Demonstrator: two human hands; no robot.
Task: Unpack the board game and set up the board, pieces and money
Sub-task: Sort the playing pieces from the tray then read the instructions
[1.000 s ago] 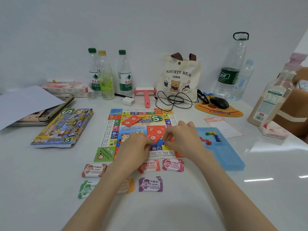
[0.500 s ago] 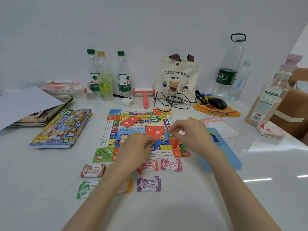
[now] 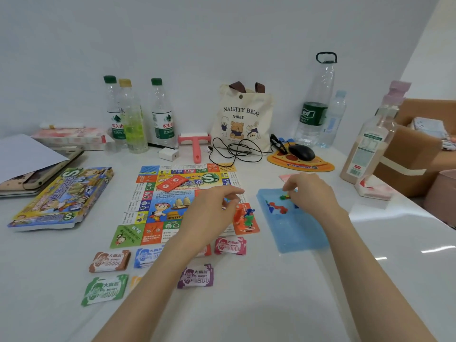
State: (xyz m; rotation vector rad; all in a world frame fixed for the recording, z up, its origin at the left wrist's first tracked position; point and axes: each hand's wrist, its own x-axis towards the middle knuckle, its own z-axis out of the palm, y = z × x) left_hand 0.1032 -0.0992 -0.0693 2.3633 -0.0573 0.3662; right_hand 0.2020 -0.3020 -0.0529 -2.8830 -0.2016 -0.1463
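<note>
The colourful game board lies flat mid-table with a red card stack on it. Small pawns stand on its orange near-right corner. My left hand hovers over the board's right side with curled fingers; an edge of more red cards shows beside it, and I cannot tell whether it grips them. My right hand is over the blue tray, fingertips pinching a small green piece among loose red and blue pieces. Several money stacks, such as brown, green, purple and pink, lie before the board.
The game box sits left of the board, beside papers and a notebook. Bottles, a pink roller, a tote bag, cables and a mouse line the back. A tall bottle and cardboard boxes stand at right.
My right hand let go of the red cards and moved right to the blue tray. My left hand shifted right over the board, covering the cards.
</note>
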